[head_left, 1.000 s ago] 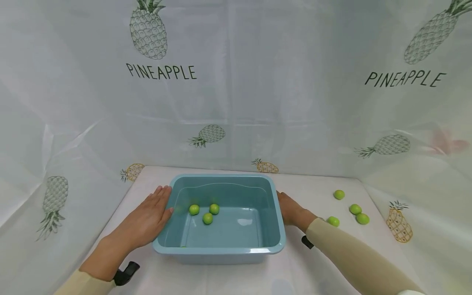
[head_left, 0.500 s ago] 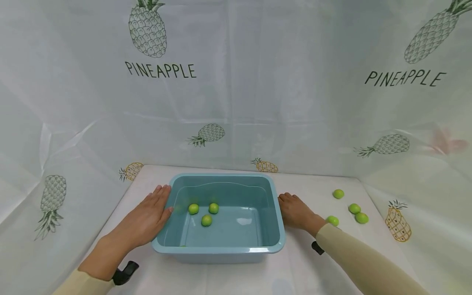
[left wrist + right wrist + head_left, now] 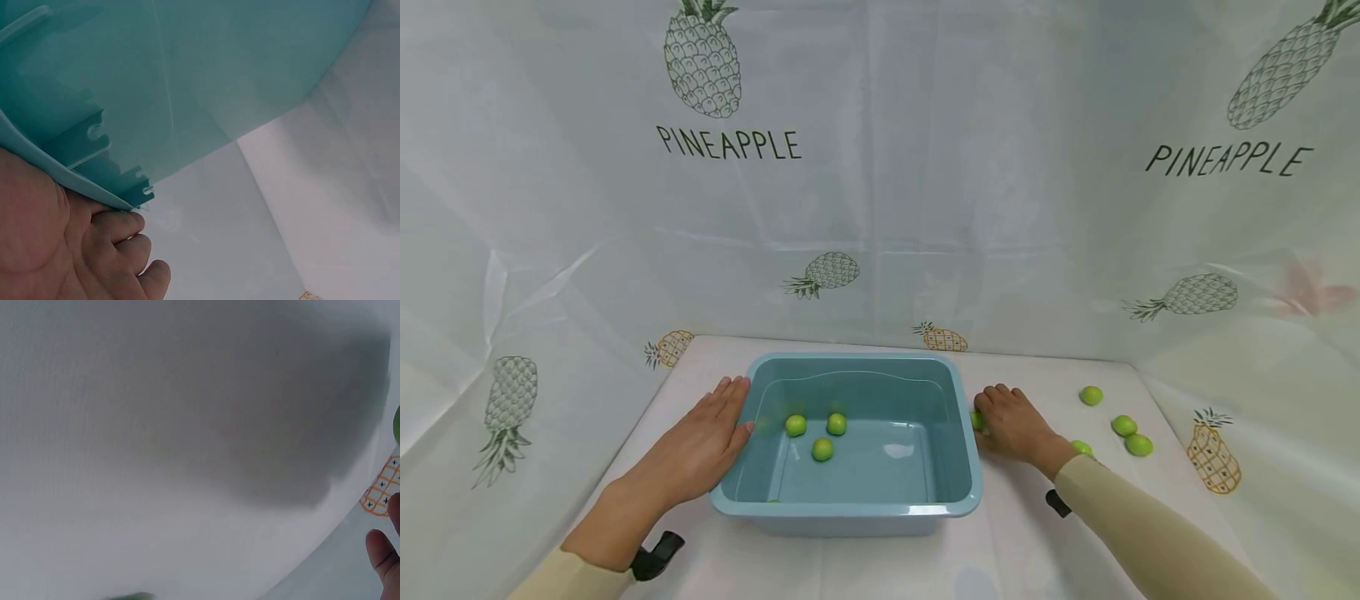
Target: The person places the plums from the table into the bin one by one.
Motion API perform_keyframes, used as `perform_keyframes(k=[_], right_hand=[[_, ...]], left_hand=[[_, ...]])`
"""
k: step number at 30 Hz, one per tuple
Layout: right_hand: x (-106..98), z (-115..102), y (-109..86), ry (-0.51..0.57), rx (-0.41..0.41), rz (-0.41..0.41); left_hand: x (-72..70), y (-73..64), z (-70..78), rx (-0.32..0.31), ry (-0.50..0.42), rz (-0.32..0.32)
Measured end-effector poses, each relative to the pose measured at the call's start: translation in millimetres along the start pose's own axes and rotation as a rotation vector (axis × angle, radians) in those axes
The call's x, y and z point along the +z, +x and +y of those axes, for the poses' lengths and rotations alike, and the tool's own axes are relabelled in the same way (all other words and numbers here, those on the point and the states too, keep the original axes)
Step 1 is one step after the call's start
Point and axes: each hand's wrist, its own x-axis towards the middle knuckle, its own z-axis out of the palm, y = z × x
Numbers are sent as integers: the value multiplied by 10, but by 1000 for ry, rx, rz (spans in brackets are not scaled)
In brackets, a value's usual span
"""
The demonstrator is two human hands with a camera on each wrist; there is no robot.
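Note:
My left hand [image 3: 696,446] lies along the left rim of a light blue plastic basin [image 3: 850,510], fingers straight against it. In the left wrist view that hand [image 3: 94,250] is below the basin's edge [image 3: 219,75]. Beside the basin's right wall, my right hand [image 3: 1015,425] holds a green lime [image 3: 977,419] between curled fingers and thumb, partly hidden by the hand. The right wrist view catches only some fingers [image 3: 382,550] and part of a lime [image 3: 397,427] at its edge. Several limes [image 3: 823,449] lie inside the basin, one mostly hidden behind the front wall.
On the right of the white-covered table [image 3: 985,550] are several loose limes [image 3: 1124,426], one partly behind the right sleeve [image 3: 1135,517]. A pineapple-print sheet [image 3: 962,208] rises at the back and both sides.
My right hand has drawn away from the basin's right wall, to the right, and the lime in its fingers has come into sight. The left hand and the basin have stayed put.

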Motion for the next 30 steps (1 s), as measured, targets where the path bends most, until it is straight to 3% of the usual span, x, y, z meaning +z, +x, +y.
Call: perform_keyframes(k=[14, 30], right_hand=[[-141, 124, 17, -27, 31, 19], [-415, 203, 30, -45, 8, 63]], left_hand=[[11, -2, 0, 9, 2, 4], [-1, -7, -1, 25, 17, 17]])
